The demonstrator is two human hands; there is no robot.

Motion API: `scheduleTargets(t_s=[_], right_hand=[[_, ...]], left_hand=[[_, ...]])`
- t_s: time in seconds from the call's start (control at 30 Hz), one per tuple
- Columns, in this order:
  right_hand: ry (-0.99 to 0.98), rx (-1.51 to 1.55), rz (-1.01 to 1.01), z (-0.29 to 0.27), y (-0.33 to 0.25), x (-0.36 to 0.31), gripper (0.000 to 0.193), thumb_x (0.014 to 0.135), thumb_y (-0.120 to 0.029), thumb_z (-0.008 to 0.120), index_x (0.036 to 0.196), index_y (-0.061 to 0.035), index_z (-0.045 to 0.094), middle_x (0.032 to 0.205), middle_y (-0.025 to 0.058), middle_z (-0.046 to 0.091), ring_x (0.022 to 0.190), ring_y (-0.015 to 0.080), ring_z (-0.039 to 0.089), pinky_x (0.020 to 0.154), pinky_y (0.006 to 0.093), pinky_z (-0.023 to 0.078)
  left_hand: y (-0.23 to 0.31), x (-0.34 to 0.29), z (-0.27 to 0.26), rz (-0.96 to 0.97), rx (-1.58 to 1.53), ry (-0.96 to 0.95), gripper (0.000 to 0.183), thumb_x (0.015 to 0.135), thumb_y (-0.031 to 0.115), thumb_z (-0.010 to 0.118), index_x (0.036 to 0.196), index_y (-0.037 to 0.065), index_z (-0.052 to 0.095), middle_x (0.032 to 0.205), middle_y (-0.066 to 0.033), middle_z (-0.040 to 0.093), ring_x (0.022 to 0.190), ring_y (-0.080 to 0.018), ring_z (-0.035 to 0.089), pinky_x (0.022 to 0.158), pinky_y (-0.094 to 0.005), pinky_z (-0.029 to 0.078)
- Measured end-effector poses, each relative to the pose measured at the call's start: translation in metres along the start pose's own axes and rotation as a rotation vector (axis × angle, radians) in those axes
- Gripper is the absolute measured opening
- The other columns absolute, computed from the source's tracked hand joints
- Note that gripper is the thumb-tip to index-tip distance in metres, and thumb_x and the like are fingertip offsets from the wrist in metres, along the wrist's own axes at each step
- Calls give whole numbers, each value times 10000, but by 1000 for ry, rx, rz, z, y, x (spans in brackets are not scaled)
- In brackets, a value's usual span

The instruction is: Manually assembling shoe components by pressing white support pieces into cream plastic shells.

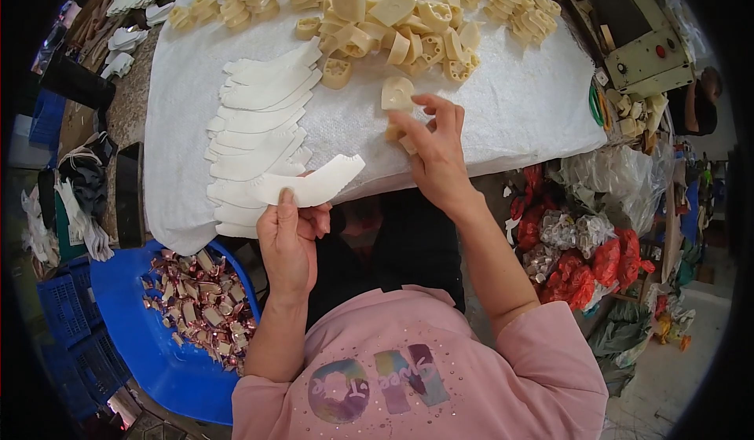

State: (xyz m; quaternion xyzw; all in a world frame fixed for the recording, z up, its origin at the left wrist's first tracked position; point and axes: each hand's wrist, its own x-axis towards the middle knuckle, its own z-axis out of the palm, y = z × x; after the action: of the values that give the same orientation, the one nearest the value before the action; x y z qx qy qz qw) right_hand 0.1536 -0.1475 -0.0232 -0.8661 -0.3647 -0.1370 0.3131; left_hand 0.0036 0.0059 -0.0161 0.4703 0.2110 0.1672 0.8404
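Observation:
My left hand (pixel 287 240) pinches a curved white strip (pixel 328 182) between thumb and fingers; its free end points up to the right. The strip looks thin, like leather or sheet material, with small notches at its tip. Beside it lies a row of overlapping strips (pixel 255 118) of the same shape. My right hand (pixel 440 145) is over the table's near edge, its fingers bent and apart. At its fingertips sits a beige block (pixel 397 93) shaped like a shoe heel. Another beige block (pixel 391 132) is partly hidden behind the fingers.
A pile of beige heel-shaped blocks (pixel 393 27) covers the far part of the white-cloth-covered table (pixel 177 126). A blue basin (pixel 137 314) at lower left holds shiny rose-coloured pieces (pixel 208 306). Red and clear plastic bags (pixel 605 259) lie at right, below a control box (pixel 648 59).

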Motion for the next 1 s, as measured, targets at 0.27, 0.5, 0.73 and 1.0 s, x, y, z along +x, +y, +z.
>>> scheduleTargets(t_s=[0.27,0.5,0.73,1.0], right_hand=[[183,816,197,-21,-29,-16,386,736,97,618,1095,-35,576,999,152,576,843,270,574,725,310,480],[127,796,-216,-24,-71,-14,382,744,88,645,1088,-48,547,1002,143,588,870,268,568,702,323,483],[211,758,-358,1,-78,-17,480,671,131,626,1106,-61,561,1015,124,592,864,291,557,715,350,465],[241,697,-366,0,-76,-16,498,652,130,630,1105,-66,572,1025,115,613,838,276,539,709,337,457]], left_hand=[[7,-3,6,25,-20,-29,380,994,266,391,1137,-55,537,827,-79,594,661,-113,508,558,-231,376],[9,-12,15,128,-38,-12,361,998,199,388,1167,-93,516,1102,-133,584,890,-137,550,763,-267,459],[17,-26,23,174,-94,-95,379,1001,187,371,1173,-128,492,1121,-177,572,1035,-191,561,895,-309,454],[17,-30,20,168,9,-105,359,1000,183,380,1161,-101,529,1043,-127,611,886,-111,566,748,-228,452]])
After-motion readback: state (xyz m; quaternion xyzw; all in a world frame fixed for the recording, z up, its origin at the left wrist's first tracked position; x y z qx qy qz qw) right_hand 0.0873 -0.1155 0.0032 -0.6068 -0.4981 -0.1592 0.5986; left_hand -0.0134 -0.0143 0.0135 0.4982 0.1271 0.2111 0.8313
